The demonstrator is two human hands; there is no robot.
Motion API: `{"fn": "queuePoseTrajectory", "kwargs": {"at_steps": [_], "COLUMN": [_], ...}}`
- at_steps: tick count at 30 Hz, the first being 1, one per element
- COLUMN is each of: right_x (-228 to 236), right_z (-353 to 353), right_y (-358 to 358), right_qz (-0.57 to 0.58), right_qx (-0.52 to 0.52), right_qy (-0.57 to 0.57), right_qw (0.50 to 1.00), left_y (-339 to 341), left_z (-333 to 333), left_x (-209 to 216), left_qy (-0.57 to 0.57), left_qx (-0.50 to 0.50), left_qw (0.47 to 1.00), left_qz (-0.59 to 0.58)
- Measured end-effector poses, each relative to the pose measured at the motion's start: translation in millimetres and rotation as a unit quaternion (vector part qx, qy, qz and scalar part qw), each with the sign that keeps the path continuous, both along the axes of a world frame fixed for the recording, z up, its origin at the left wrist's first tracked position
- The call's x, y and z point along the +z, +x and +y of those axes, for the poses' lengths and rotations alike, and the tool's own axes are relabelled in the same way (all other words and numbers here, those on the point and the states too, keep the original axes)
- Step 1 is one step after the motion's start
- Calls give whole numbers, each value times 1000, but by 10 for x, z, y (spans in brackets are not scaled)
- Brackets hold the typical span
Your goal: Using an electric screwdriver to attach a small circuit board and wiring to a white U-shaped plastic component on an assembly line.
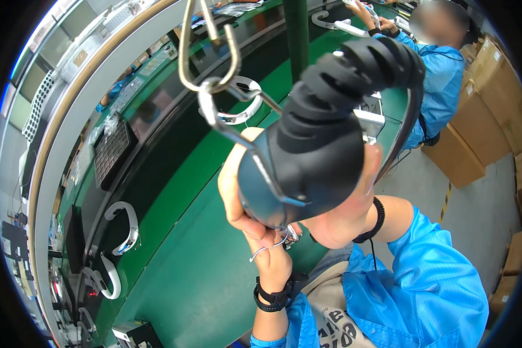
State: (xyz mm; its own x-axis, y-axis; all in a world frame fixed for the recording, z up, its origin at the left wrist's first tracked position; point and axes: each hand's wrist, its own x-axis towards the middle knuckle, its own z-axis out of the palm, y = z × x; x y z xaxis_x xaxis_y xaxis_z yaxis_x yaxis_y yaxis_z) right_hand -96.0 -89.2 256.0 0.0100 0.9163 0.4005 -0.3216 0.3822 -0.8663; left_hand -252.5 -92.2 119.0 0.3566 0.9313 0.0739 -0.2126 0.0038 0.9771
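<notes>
A black electric screwdriver (313, 168) with a thick ribbed cable sleeve hangs by its wire bail from a metal hook (214, 52), close to the camera. My right hand (345, 223) is closed around its body, with fingers showing on the far left side. Below the tool, my left hand (269, 261) is raised above the green table (197, 272); a thin white wire (267, 249) loops over it. A small light-coloured part (292, 235) shows beside its fingers, under the screwdriver. The tool hides most of those fingers and its own tip.
Several white curved headband-like devices (124, 226) lie along the dark conveyor strip at left. A black tray (115, 151) sits beyond it. A black box (136, 333) stands near the lower left. Another person in blue (441, 81) works at upper right, beside stacked cartons (487, 116).
</notes>
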Motion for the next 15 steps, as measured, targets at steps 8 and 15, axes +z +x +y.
{"fn": "queuePoseTrajectory", "kwargs": {"at_steps": [8,15], "right_x": [7,-181], "right_z": [10,90], "right_y": [-2,-1], "right_qz": [48,238], "right_qx": [4,-35], "right_qy": [-28,104], "right_qw": [998,965], "left_y": [75,66], "left_z": [57,75], "left_x": [188,166], "left_qy": [50,27], "left_qx": [-27,-65], "left_qw": [997,996], "left_qz": [-44,-51]}}
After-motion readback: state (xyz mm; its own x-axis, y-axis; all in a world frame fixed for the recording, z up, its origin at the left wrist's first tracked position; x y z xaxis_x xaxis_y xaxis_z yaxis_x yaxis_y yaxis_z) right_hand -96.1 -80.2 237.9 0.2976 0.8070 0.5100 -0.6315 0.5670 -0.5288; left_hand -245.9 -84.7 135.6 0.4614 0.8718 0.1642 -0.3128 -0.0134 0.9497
